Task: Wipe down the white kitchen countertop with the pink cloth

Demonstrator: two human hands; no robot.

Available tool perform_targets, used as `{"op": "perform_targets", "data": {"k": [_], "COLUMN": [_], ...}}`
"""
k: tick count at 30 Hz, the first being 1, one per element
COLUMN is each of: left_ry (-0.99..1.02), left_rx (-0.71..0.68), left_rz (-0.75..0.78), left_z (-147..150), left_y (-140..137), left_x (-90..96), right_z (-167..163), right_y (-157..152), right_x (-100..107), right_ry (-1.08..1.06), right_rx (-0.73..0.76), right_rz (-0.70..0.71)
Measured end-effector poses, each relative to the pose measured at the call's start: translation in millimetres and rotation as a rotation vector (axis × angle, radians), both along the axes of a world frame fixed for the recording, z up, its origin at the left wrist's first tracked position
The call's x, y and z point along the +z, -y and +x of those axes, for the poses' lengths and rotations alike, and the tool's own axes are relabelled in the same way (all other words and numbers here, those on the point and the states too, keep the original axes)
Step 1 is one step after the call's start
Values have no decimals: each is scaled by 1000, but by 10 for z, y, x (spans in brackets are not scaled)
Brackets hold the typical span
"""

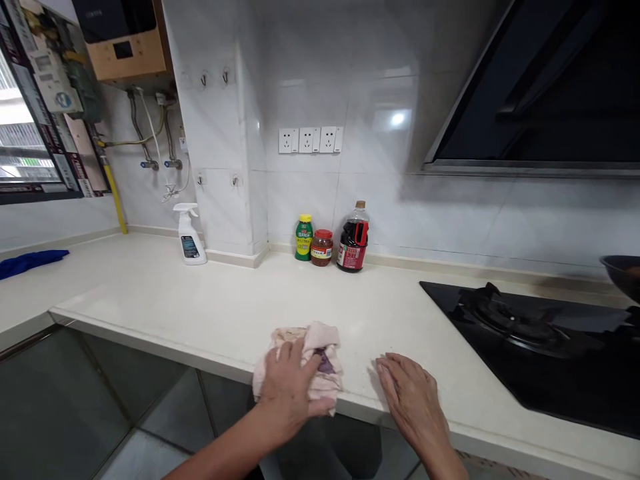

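A crumpled pale pink cloth point(326, 335) with a dark purple patch lies at the front edge of the cream countertop point(240, 300). My left hand point(287, 390) is on top of it, fingers bent over the fabric and thumb to the right, so part of the cloth is hidden. To the right, apart from the cloth, my right hand point(411, 395) rests at the counter's edge. Its fingers lie together and slightly curved, the palm faces down, and nothing shows in it. A few tiny specks dot the surface near its fingertips.
Along the wall stand a green bottle point(303, 239), a red-lidded jar point(321, 249) and a dark sauce bottle point(352, 243). A white spray bottle point(190, 235) and blue cloth point(31, 262) are left. Right are a black gas hob point(500, 360), a pan point(623, 273) and a range hood point(550, 87).
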State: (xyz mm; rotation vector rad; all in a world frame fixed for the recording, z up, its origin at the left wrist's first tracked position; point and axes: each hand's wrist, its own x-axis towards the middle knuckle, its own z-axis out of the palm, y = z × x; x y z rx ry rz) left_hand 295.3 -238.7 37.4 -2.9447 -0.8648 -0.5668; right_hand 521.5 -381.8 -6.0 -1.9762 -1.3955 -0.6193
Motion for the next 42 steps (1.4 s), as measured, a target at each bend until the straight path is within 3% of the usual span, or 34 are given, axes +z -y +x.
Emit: {"op": "perform_targets", "data": {"k": [3, 6, 10, 14, 16, 21, 24, 27, 31, 37, 42], "left_ry": [-37, -22, 242, 531, 569, 632, 676, 669, 508, 116, 61], "left_rx": [-34, -130, -310, -174, -92, 11, 60, 114, 124, 209, 83], "left_rz": [-54, -158, -384, -313, -288, -378, -452, -506, -408, -97, -28], "left_z": [246, 260, -91, -520, -674, -806, -802, -821, -843, -650, -414], "left_y": [193, 224, -130, -709, -950, -1284, -1375, -1434, -1461, -1339, -1148], "left_x": [-2, 24, 137, 244, 239, 119, 78, 72, 72, 90, 106], "right_z": [-62, -248, -570, -937, -1189, -1803, -1906, -1794, -1428, -497, 254], "right_y": [-24, -37, -170, -557, -791, -1262, -1383, -1314, -975, -112, 666], "right_x": [66, 195, 365, 469, 508, 561, 542, 493, 334, 4, -25], "right_ry": [-64, -78, 49, 73, 69, 211, 258, 252, 210, 186, 219], "right_rx": [62, 190, 338, 290, 290, 405, 403, 419, 383, 167, -23], "right_rz": [106, 162, -52, -449, -543, -437, -430, -429, -410, -397, -417]}}
